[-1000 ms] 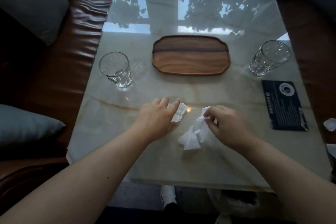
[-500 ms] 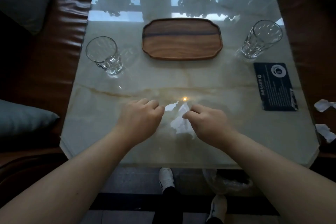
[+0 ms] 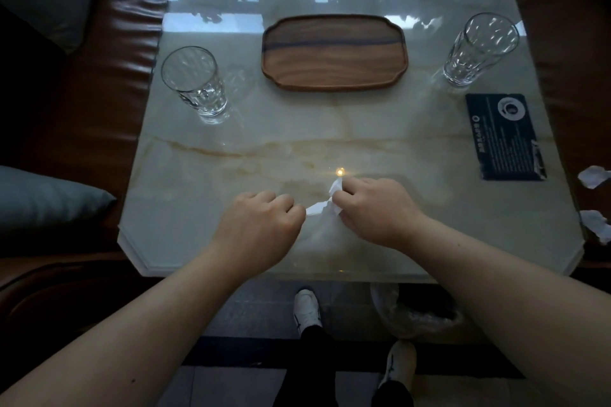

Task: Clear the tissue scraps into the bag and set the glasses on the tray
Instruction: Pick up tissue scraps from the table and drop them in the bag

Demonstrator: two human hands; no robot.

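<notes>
Tissue scraps (image 3: 319,207): white, bunched between both fists near the table's front edge.
Left hand (image 3: 261,228): fingers curled tight on one scrap end.
Right hand (image 3: 373,208): fingers pinched closed on the other end.
Glasses: left glass (image 3: 195,82) and right glass (image 3: 477,49) upright on the table (image 3: 185,182), flanking the tray (image 3: 334,53), apart from it.
Tray: bare, wooden.
Bag (image 3: 416,311): on the floor under the table's edge, partly hidden.
Card (image 3: 504,135): dark, flat, below the right glass.
Loose scraps (image 3: 593,177): beyond the right edge.

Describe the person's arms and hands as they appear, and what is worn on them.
Both arms are bare from the bottom edge of the picture down to the wrists: no sleeves show. The left hand and the right hand wear no gloves, and no rings, watch or bracelet can be seen. A small dark spot marks the left forearm.
</notes>
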